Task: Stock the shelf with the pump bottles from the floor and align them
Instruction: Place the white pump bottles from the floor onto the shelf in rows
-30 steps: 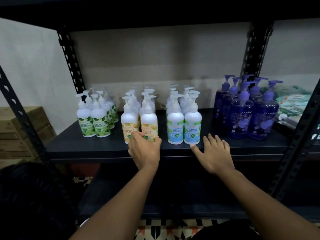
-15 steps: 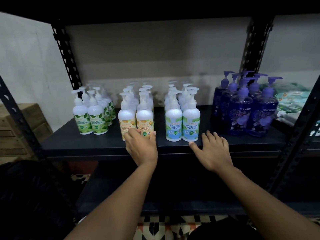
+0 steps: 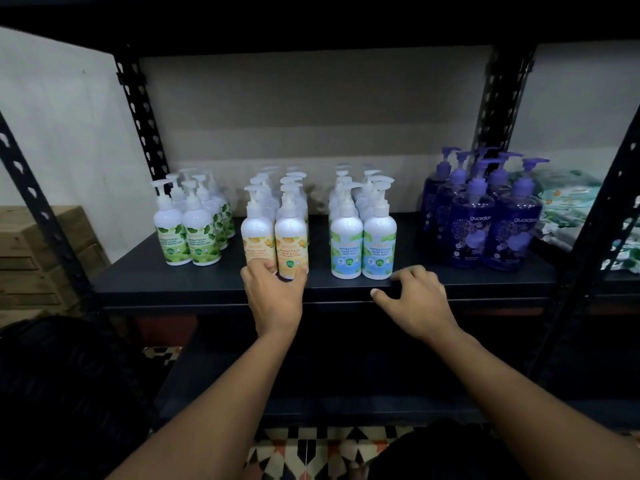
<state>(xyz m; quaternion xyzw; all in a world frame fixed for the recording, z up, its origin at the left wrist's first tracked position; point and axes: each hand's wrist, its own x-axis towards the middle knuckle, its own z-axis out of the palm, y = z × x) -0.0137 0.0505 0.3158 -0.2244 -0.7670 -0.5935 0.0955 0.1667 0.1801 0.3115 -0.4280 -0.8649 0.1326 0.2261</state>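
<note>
On the dark shelf stand rows of white pump bottles: green-label ones at left, orange-label ones in the middle, blue-label ones to their right. Purple pump bottles stand further right. My left hand is at the base of the front orange-label pair, with thumb and fingers around the right one's bottom. My right hand hovers at the shelf's front edge just right of the blue-label bottles, fingers loosely bent and holding nothing.
Black perforated uprights frame the shelf, and another slants across at the right. Soft green-printed packs lie on the neighbouring shelf. Wooden crates stand at the left. A lower shelf and patterned floor tiles lie below.
My right hand has lifted from lying flat on the shelf, and its fingers are now bent. My left hand has stayed at the front orange-label bottles, with its thumb now around the right one.
</note>
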